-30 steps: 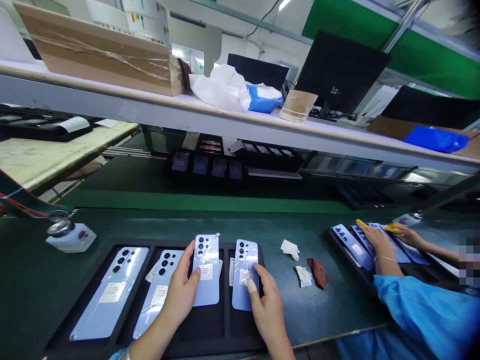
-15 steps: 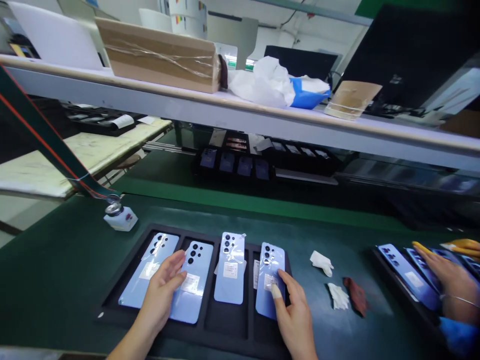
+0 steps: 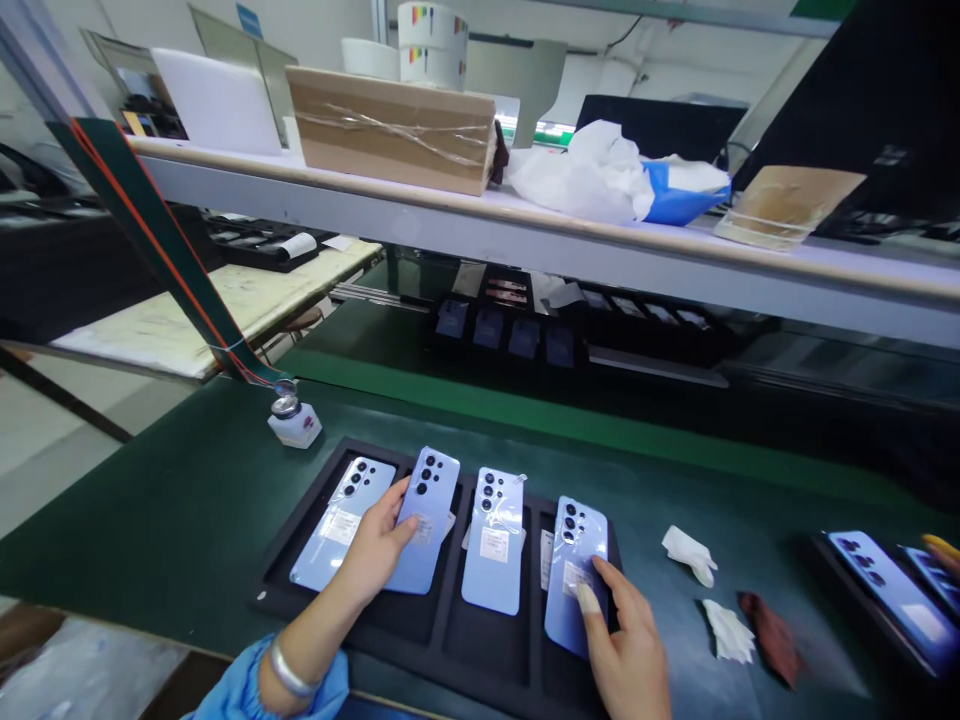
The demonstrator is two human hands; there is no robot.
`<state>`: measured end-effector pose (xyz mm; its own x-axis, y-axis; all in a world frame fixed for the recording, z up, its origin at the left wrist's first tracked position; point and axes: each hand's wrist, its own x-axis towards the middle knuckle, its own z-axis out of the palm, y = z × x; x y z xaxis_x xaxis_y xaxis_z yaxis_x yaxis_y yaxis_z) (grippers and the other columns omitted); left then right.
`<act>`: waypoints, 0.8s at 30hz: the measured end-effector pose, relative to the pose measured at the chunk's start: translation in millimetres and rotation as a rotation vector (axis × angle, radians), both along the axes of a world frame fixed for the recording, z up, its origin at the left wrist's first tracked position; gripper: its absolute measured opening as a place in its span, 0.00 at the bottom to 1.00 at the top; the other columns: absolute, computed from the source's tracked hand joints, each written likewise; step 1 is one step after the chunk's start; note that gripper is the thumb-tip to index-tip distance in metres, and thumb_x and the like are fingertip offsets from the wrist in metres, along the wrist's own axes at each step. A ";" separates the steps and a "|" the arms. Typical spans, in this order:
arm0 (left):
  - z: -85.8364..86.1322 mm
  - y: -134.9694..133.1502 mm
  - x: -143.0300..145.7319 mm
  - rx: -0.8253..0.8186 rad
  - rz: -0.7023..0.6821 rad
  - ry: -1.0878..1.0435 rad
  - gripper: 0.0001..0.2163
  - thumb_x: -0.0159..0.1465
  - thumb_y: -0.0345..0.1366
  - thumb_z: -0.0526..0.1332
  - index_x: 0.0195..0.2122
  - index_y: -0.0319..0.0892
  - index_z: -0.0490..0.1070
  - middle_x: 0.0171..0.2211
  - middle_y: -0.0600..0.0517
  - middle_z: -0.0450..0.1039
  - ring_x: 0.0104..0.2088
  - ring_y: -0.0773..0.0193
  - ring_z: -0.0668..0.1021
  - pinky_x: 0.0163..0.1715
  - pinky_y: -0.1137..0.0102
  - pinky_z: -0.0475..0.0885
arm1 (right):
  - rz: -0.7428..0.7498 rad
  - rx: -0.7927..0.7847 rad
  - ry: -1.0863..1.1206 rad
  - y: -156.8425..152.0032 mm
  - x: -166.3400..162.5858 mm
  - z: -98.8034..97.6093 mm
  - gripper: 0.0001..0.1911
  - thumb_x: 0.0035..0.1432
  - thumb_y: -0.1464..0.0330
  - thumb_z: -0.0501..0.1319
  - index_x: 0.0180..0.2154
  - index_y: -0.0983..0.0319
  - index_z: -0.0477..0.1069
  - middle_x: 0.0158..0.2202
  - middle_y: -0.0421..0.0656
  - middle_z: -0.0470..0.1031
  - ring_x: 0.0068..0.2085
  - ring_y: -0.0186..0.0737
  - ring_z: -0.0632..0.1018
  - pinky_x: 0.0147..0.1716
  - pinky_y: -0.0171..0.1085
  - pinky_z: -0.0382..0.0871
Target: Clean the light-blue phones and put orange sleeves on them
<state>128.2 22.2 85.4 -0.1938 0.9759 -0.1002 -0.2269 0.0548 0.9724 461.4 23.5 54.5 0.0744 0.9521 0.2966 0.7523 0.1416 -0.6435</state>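
A black foam tray (image 3: pixel 487 640) holds several light-blue phones, camera side up, each with a white label. My left hand (image 3: pixel 375 545) grips the second phone (image 3: pixel 439 500) by its left edge, thumb across its back; the phone sits raised and tilted over its slot. With thumb on the label and fingers along the right edge, my right hand (image 3: pixel 630 635) holds the rightmost phone (image 3: pixel 574 560). A pale cover wraps that thumb's tip. Between my hands lies the third phone (image 3: pixel 493 560), untouched. The leftmost phone (image 3: pixel 337 540) rests partly behind my left wrist.
A white pump bottle (image 3: pixel 295 422) stands behind the tray's left corner. To the right lie white crumpled wipes (image 3: pixel 690 555) and a dark red cloth (image 3: pixel 772 640). Another phone tray (image 3: pixel 847 610) is at far right, beside a co-worker's yellow-tipped finger (image 3: pixel 941 550). A shelf (image 3: pixel 450 215) spans above.
My left hand has closed on the second phone and raised it up and away from me. My right hand stays on the rightmost phone. The whole view has shifted, moving the scene rightward.
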 end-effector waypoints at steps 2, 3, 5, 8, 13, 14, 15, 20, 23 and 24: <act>-1.6 6.5 -4.1 0.041 0.043 0.096 0.31 0.54 0.41 0.66 0.58 0.37 0.65 0.54 0.39 0.73 0.56 0.47 0.73 0.58 0.53 0.67 | 0.013 0.010 -0.007 1.1 1.8 -1.3 0.30 0.62 0.48 0.53 0.54 0.64 0.69 0.53 0.53 0.72 0.55 0.58 0.71 0.55 0.56 0.65; -1.9 7.3 -7.7 0.045 0.065 0.126 0.30 0.54 0.41 0.65 0.58 0.36 0.66 0.54 0.39 0.73 0.57 0.47 0.72 0.59 0.53 0.65 | 0.017 0.012 -0.009 1.6 2.7 -1.9 0.30 0.62 0.48 0.53 0.54 0.64 0.70 0.53 0.53 0.73 0.55 0.58 0.72 0.54 0.56 0.66; -2.0 3.0 -19.3 0.046 0.127 0.171 0.29 0.55 0.43 0.65 0.57 0.37 0.67 0.56 0.39 0.71 0.59 0.47 0.70 0.62 0.52 0.61 | 0.017 0.008 -0.018 2.2 4.2 -2.8 0.31 0.62 0.47 0.53 0.54 0.63 0.70 0.53 0.53 0.73 0.54 0.59 0.72 0.53 0.56 0.67; -5.1 -12.9 -46.3 0.062 0.305 0.353 0.27 0.56 0.43 0.65 0.56 0.41 0.68 0.63 0.42 0.62 0.65 0.49 0.61 0.67 0.54 0.49 | 0.016 0.013 -0.023 1.8 4.5 -3.3 0.29 0.62 0.48 0.54 0.54 0.62 0.70 0.53 0.52 0.73 0.54 0.58 0.73 0.51 0.55 0.68; -16.9 -28.7 -82.0 -0.071 0.375 0.539 0.29 0.54 0.47 0.67 0.56 0.41 0.68 0.60 0.40 0.66 0.62 0.45 0.66 0.65 0.47 0.53 | 0.047 0.054 -0.037 1.4 0.5 -2.1 0.26 0.64 0.51 0.54 0.53 0.62 0.70 0.53 0.52 0.73 0.55 0.56 0.72 0.54 0.55 0.66; -16.7 -28.7 -85.0 -0.081 0.369 0.451 0.29 0.53 0.47 0.68 0.55 0.41 0.69 0.59 0.40 0.68 0.61 0.44 0.67 0.65 0.47 0.54 | 0.047 0.056 -0.042 1.6 -0.1 -1.8 0.25 0.64 0.51 0.54 0.54 0.62 0.70 0.53 0.51 0.72 0.55 0.56 0.71 0.54 0.56 0.65; -14.9 -28.1 -87.5 -0.091 0.371 0.343 0.30 0.51 0.46 0.70 0.54 0.41 0.69 0.58 0.40 0.70 0.61 0.44 0.68 0.64 0.48 0.55 | 0.048 0.057 -0.046 1.7 -0.7 -1.6 0.25 0.65 0.52 0.54 0.54 0.62 0.69 0.53 0.51 0.72 0.55 0.56 0.71 0.55 0.56 0.65; 8.7 -23.4 -104.6 -0.236 0.442 -0.131 0.31 0.41 0.35 0.76 0.48 0.40 0.72 0.52 0.41 0.75 0.56 0.49 0.74 0.56 0.63 0.70 | 0.043 0.067 -0.056 1.2 -2.9 -0.7 0.23 0.65 0.55 0.54 0.54 0.62 0.69 0.53 0.51 0.72 0.55 0.55 0.71 0.55 0.56 0.65; 18.8 -22.9 -113.0 -0.298 0.345 -0.257 0.33 0.38 0.30 0.77 0.49 0.40 0.72 0.49 0.42 0.77 0.48 0.51 0.80 0.42 0.70 0.78 | 0.035 0.086 -0.057 1.4 -4.9 -0.3 0.22 0.66 0.56 0.54 0.54 0.62 0.69 0.53 0.51 0.73 0.55 0.54 0.71 0.55 0.56 0.65; 20.3 -23.2 -113.8 -0.329 0.269 -0.263 0.36 0.38 0.30 0.78 0.51 0.41 0.71 0.48 0.42 0.78 0.44 0.49 0.81 0.38 0.68 0.80 | 0.034 0.093 -0.059 1.6 -5.5 -0.2 0.22 0.65 0.57 0.54 0.54 0.62 0.69 0.53 0.51 0.73 0.55 0.54 0.71 0.55 0.56 0.66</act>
